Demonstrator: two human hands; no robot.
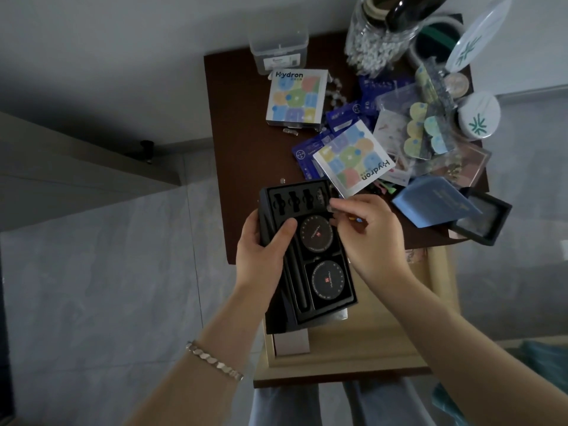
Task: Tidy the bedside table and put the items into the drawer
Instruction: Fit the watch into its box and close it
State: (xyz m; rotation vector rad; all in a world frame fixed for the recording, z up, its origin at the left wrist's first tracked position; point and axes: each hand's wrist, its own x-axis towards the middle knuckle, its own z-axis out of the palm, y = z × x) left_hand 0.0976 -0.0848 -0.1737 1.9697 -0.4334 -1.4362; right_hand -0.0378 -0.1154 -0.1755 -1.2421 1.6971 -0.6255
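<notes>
My left hand [266,245] grips the left edge of a black tray-style kit box [307,256], thumb across its inside, holding it above the open wooden drawer [353,348]. The box holds two round black tins, a thin black stick and several small slots along its far end. My right hand [368,232] pinches a small clear piece at the box's far right slot. The dark brown bedside table [236,133] lies beyond, covered with clutter.
Two Hydron boxes [296,98] [353,158], blue sachets [310,152], a bead jar [378,35], a clear plastic box [278,47], white round cases [479,115], a blue booklet [436,201] and a black frame box [482,219] crowd the table. A pale wall is at left.
</notes>
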